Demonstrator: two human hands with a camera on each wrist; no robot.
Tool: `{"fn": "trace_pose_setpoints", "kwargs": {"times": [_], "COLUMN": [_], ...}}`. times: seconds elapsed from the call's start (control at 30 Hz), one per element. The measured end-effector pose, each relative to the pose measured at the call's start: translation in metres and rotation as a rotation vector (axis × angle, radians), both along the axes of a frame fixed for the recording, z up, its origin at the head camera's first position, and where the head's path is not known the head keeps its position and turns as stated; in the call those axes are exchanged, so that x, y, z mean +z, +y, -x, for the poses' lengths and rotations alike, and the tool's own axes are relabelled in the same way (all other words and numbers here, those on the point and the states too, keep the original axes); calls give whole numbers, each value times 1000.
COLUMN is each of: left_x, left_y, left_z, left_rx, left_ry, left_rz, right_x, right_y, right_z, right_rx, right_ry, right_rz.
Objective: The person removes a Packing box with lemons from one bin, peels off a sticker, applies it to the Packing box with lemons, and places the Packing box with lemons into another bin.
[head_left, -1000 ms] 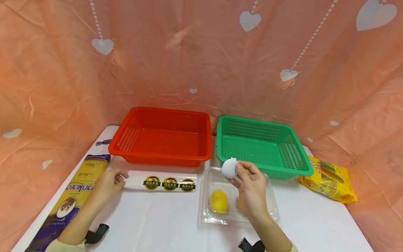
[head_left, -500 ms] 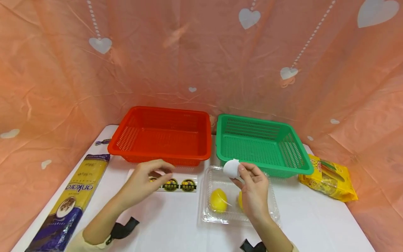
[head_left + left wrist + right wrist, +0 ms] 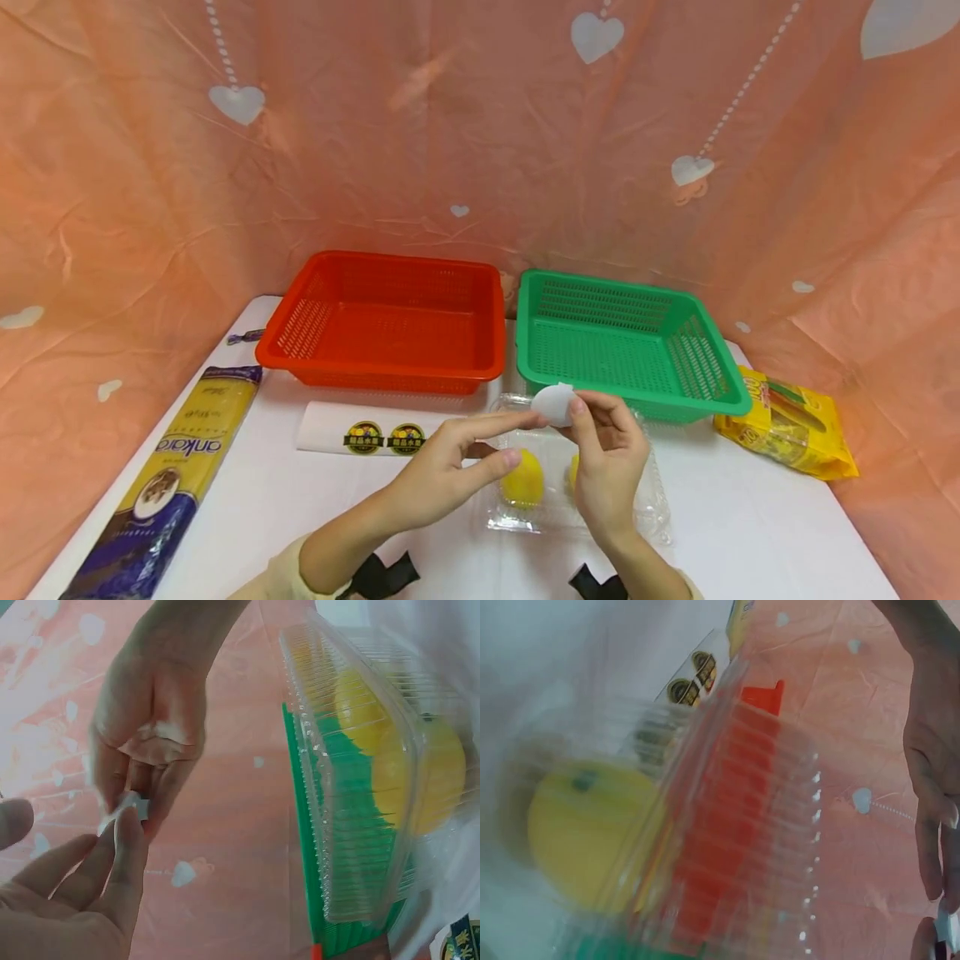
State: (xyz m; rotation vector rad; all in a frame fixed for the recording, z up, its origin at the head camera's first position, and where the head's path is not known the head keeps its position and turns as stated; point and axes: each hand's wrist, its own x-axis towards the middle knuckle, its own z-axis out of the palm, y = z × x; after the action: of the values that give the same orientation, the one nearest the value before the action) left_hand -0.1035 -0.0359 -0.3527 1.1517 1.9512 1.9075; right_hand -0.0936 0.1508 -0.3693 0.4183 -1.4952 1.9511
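Note:
My right hand point(image 3: 611, 471) pinches a small round sticker point(image 3: 552, 403), its plain white side showing, between thumb and fingers. From the left, my left hand point(image 3: 438, 479) reaches in with fingers extended, fingertips right at the sticker's edge. Its thumb stands apart from them, as the left wrist view also shows. Below the hands sits a clear plastic clamshell box point(image 3: 658, 500) holding yellow lemons point(image 3: 522, 482), partly hidden by the right hand. A white strip of black-and-gold fruit labels point(image 3: 322, 429) lies left of the box, its right end covered by the left hand.
Behind stand a red basket point(image 3: 405, 379) and a green basket point(image 3: 622, 392). A long ankara packet point(image 3: 176, 458) lies at the left, a wrapped candy point(image 3: 246, 337) beyond it. A yellow packet point(image 3: 795, 425) rests at the right. A pink curtain point(image 3: 390, 125) hangs behind the table.
My left hand has left the label strip's left end and moved right to the sticker. The right hand keeps its pinch on the sticker, nearly in place.

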Motion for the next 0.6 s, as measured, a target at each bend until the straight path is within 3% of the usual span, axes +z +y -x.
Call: {"fn": "trace_pose_setpoints", "kwargs": {"times": [0.1, 0.23, 0.47, 0.6], "left_x": [-1, -1, 1, -2], "left_y": [1, 3, 0, -1], "left_z": [3, 5, 6, 7], "left_rx": [-11, -21, 86, 121], "left_ry": [-59, -138, -362, -407], "left_rz": [-61, -131, -185, -219], "right_x": [-3, -6, -7, -3], "right_y": [-1, -3, -9, -12], "right_z": [0, 3, 9, 10], "right_rx": [-44, -37, -79, -128], "right_ry": [67, 215, 474, 575], "right_rz": [-80, -199, -421, -547]}}
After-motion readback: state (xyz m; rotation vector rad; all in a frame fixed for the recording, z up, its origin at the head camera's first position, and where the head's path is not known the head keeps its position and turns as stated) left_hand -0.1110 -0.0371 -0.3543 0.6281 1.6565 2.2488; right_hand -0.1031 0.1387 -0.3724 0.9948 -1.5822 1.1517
